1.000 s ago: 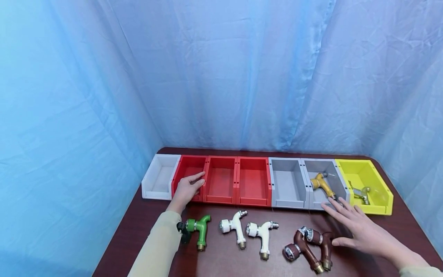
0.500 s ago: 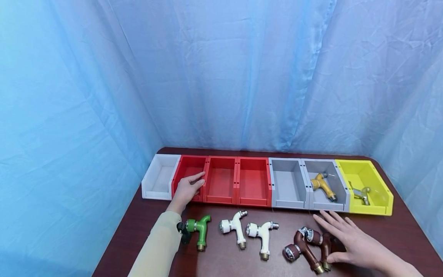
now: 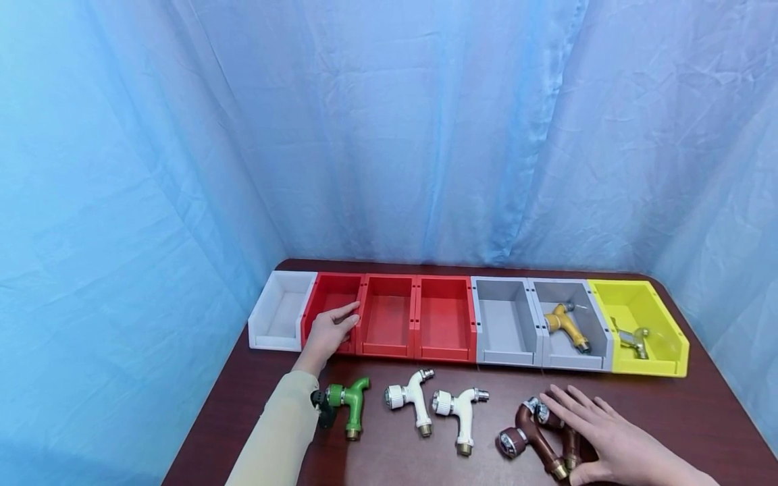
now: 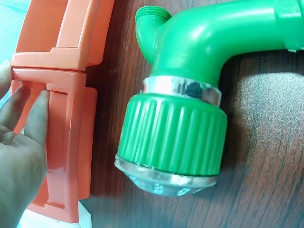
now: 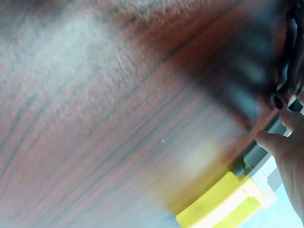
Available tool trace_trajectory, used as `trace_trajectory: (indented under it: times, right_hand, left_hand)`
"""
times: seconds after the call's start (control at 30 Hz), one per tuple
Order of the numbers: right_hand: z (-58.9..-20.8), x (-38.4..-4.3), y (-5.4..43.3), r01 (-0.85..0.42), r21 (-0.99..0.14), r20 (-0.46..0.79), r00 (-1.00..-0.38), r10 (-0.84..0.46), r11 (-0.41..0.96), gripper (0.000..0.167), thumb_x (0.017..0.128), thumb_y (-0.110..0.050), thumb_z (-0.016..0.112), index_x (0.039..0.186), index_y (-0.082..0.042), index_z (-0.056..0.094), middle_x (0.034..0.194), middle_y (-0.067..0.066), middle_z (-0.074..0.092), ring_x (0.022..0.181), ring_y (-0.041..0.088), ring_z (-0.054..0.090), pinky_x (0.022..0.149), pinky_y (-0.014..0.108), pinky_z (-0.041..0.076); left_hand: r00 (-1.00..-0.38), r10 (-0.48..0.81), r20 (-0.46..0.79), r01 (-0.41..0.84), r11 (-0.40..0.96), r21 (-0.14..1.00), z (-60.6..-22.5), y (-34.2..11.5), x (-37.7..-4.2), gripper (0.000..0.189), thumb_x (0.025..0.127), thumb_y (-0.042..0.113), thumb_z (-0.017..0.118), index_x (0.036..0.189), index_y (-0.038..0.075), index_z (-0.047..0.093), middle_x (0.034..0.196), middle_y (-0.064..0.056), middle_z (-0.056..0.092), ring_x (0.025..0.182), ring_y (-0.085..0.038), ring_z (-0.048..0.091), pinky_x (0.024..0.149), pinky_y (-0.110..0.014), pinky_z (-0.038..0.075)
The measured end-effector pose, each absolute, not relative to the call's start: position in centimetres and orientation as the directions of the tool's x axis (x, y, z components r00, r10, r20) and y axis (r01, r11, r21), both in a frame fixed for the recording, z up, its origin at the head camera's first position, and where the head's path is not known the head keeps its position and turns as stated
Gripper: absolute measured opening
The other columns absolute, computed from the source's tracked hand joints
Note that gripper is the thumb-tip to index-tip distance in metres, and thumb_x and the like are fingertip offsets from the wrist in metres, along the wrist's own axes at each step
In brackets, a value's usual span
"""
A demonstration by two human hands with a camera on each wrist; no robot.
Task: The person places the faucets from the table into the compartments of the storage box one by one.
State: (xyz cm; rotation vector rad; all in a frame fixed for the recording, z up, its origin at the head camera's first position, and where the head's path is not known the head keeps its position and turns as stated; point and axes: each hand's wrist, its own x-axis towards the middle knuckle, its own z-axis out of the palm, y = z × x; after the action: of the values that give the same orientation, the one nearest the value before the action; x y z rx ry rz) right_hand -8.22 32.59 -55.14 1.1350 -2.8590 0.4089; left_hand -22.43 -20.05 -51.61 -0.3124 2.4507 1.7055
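Observation:
My left hand rests at the leftmost red bin, fingertips at the wall it shares with the middle red bin. In the left wrist view its fairly straight fingers reach inside that bin. Below that wrist lies a green tap, large in the left wrist view. My right hand spreads over the right-hand brown tap, hiding part of it; the thumb is near its brass end. Another brown tap lies just left, against it. In the right wrist view, fingertips are beside a dark tap.
Two white taps lie mid-table. Across the back run a white bin, a third red bin, two grey bins and a yellow bin. A yellow tap and a brass-coloured tap lie in bins. Blue curtains hang behind.
My right hand has moved from in front of the right grey bin down and left, over the right-hand brown tap. The left hand and the taps have stayed put.

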Motion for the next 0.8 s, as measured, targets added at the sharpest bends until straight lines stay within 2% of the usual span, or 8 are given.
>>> trace_trajectory:
  times: [0.13,0.23,0.33,0.43,0.47,0.53,0.63,0.8]
  right_hand:
    - [-55.3,-7.94,32.31,-0.647,-0.264,0.101,-0.756,-0.647,0.715,0.111,0.07,-0.073,0.074,0.16,-0.019,0.037,0.157,0.012,0.046,0.146,-0.015,-0.013,0.125,0.042,0.015]
    - [-55.43,-7.75,32.22,-0.606,-0.311,0.07,-0.783,-0.618,0.732,0.11,0.071,-0.073,0.074,0.161,-0.021,0.036,0.158,0.013,0.044,0.145,-0.017,-0.013,0.1,0.065,0.04]
    - [-55.62,-7.67,32.22,-0.609,-0.297,0.071,-0.782,-0.619,0.735,0.108,0.073,-0.072,0.073,0.161,-0.022,0.035,0.158,0.013,0.044,0.146,-0.016,-0.013,0.119,0.054,0.027]
    - [-55.76,-7.65,32.24,-0.647,-0.248,0.098,-0.757,-0.645,0.721,0.106,0.075,-0.071,0.072,0.161,-0.02,0.035,0.157,0.014,0.045,0.148,-0.013,-0.013,0.12,0.014,-0.003]
    - [-55.77,-7.63,32.25,-0.657,-0.223,0.107,-0.751,-0.651,0.72,0.106,0.075,-0.071,0.072,0.161,-0.021,0.035,0.157,0.013,0.045,0.149,-0.012,-0.012,0.116,0.007,-0.001]
    - [-55.71,-7.62,32.32,-0.666,-0.198,0.107,-0.744,-0.659,0.72,0.104,0.077,-0.072,0.07,0.161,-0.022,0.035,0.158,0.01,0.045,0.149,-0.012,-0.01,0.12,0.018,0.024]
    - [-55.55,-7.61,32.5,-0.656,-0.192,0.077,-0.751,-0.655,0.73,0.102,0.077,-0.074,0.066,0.161,-0.025,0.034,0.158,0.004,0.045,0.148,-0.015,-0.006,0.098,0.036,0.054]
    - [-55.08,-7.61,32.89,-0.63,-0.268,0.011,-0.758,-0.652,0.729,0.1,0.08,-0.072,0.067,0.162,-0.027,0.033,0.156,0.008,0.047,0.148,-0.011,0.015,0.083,0.034,0.059]
  left_hand:
    - [-0.969,-0.087,-0.231,-0.246,0.332,0.91,-51.64,-20.05,-22.53,0.049,0.097,0.027,0.072,0.144,0.032,0.061,0.15,-0.009,0.052,0.134,-0.035,0.05,0.095,-0.046,0.058]
    - [-0.97,-0.084,-0.228,-0.243,0.329,0.913,-51.65,-20.04,-22.54,0.048,0.097,0.027,0.072,0.144,0.033,0.061,0.15,-0.009,0.052,0.134,-0.035,0.051,0.095,-0.046,0.058]
    - [-0.97,-0.079,-0.228,-0.242,0.328,0.913,-51.66,-20.06,-22.49,0.048,0.098,0.027,0.071,0.144,0.031,0.06,0.15,-0.009,0.052,0.134,-0.034,0.051,0.096,-0.046,0.057]
    - [-0.97,-0.08,-0.231,-0.245,0.329,0.912,-51.65,-20.08,-22.49,0.049,0.097,0.028,0.071,0.145,0.031,0.06,0.15,-0.009,0.052,0.134,-0.034,0.051,0.096,-0.046,0.057]
    - [-0.969,-0.081,-0.233,-0.247,0.329,0.912,-51.64,-20.07,-22.5,0.049,0.097,0.028,0.072,0.145,0.031,0.06,0.15,-0.009,0.052,0.134,-0.034,0.05,0.096,-0.046,0.057]
    - [-0.969,-0.08,-0.234,-0.248,0.329,0.911,-51.61,-20.07,-22.54,0.049,0.097,0.028,0.072,0.145,0.032,0.06,0.15,-0.009,0.051,0.134,-0.035,0.05,0.095,-0.046,0.057]
    - [-0.969,-0.077,-0.235,-0.247,0.328,0.912,-51.61,-20.08,-22.61,0.049,0.098,0.028,0.071,0.145,0.032,0.06,0.151,-0.009,0.051,0.134,-0.035,0.05,0.096,-0.046,0.057]
    - [-0.968,-0.08,-0.238,-0.251,0.329,0.911,-51.61,-20.14,-22.51,0.049,0.097,0.027,0.072,0.144,0.032,0.06,0.151,-0.009,0.051,0.134,-0.035,0.05,0.096,-0.047,0.057]
